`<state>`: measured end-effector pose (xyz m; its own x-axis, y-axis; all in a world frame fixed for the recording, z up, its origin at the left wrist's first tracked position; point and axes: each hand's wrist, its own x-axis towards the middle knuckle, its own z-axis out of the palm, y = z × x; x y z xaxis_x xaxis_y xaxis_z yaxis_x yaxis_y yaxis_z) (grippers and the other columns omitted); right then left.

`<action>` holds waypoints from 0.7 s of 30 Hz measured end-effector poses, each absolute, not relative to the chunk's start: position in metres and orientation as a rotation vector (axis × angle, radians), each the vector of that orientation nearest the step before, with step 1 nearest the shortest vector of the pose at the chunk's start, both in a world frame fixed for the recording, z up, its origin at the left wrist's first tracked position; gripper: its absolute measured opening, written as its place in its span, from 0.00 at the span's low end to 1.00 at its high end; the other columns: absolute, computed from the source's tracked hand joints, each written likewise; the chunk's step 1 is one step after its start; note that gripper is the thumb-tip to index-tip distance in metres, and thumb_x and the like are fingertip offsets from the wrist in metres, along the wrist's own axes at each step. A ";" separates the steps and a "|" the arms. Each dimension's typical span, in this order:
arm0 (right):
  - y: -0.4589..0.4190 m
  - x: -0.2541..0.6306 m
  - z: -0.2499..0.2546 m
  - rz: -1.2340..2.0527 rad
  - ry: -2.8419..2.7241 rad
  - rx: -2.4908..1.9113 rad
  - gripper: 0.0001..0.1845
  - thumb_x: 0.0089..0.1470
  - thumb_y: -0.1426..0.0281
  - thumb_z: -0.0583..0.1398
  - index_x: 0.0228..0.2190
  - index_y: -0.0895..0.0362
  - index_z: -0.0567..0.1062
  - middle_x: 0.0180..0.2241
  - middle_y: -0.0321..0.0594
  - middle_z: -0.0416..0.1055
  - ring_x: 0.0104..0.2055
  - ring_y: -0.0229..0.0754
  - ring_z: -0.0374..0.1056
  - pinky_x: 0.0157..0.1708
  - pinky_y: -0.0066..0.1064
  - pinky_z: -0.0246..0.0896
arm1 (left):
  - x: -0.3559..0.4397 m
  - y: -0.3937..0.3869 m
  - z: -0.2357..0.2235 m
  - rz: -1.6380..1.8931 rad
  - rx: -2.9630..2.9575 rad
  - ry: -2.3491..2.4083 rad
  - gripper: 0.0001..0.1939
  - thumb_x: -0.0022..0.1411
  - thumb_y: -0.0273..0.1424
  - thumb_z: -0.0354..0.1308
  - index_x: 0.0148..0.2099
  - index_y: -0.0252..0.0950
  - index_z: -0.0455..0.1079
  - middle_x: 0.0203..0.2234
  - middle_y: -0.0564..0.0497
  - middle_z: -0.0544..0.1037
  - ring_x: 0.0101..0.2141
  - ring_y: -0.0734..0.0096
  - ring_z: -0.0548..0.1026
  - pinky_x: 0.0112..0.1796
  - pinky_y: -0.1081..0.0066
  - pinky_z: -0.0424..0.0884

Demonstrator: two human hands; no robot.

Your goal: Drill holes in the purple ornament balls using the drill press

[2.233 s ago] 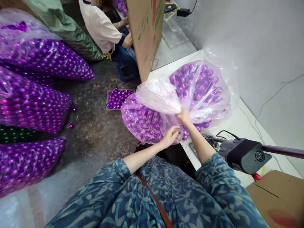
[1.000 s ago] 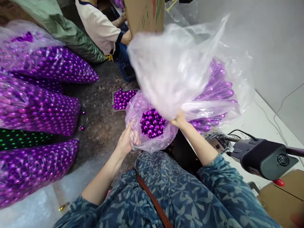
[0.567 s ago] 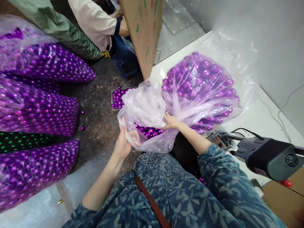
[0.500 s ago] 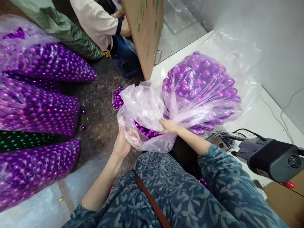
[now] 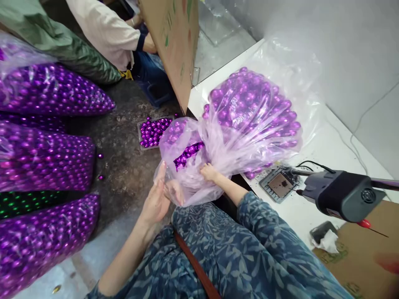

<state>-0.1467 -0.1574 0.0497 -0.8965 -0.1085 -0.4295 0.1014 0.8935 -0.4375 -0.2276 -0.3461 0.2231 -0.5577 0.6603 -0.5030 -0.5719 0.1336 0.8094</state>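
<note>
A big clear plastic bag full of shiny purple balls lies on the corner of a white table, its open mouth hanging over the edge toward me. My left hand grips the near rim of the bag's mouth, thumb inside the film. My right hand pinches the gathered plastic at the bag's neck. Purple balls show through the opening between my two hands.
Several large bags of purple balls are stacked on the floor at left. A small tray of purple balls sits on the floor. A person in a white shirt sits behind a cardboard panel. A grey tool juts in at right.
The loose top of the bag, flung up a second ago, has come down and been gathered in. My right hand slid lower and closer; my left hand keeps hold of the rim.
</note>
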 end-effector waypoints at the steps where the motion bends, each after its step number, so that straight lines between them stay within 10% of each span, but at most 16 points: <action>1: -0.156 -0.148 0.054 -0.707 2.622 0.061 0.25 0.62 0.55 0.61 0.52 0.60 0.73 0.54 0.46 0.72 0.58 0.43 0.69 0.60 0.46 0.71 | -0.234 -0.346 0.224 1.623 0.088 1.440 0.49 0.58 0.57 0.66 0.76 0.57 0.51 0.18 0.57 0.72 0.22 0.58 0.76 0.28 0.59 0.77; 11: 0.053 -0.042 0.156 -1.045 2.734 2.008 0.30 0.64 0.53 0.57 0.59 0.58 0.68 0.61 0.49 0.65 0.64 0.47 0.63 0.66 0.52 0.63 | -0.251 -0.330 0.221 1.554 0.207 1.301 0.58 0.61 0.58 0.64 0.79 0.49 0.35 0.22 0.56 0.76 0.30 0.58 0.82 0.38 0.57 0.81; 21: 0.152 0.007 0.085 -1.288 1.839 2.822 0.26 0.61 0.56 0.62 0.54 0.60 0.72 0.56 0.47 0.69 0.59 0.44 0.67 0.61 0.47 0.69 | -0.247 -0.322 0.223 1.720 0.194 1.601 0.61 0.55 0.55 0.72 0.79 0.49 0.41 0.22 0.58 0.76 0.30 0.60 0.82 0.38 0.60 0.81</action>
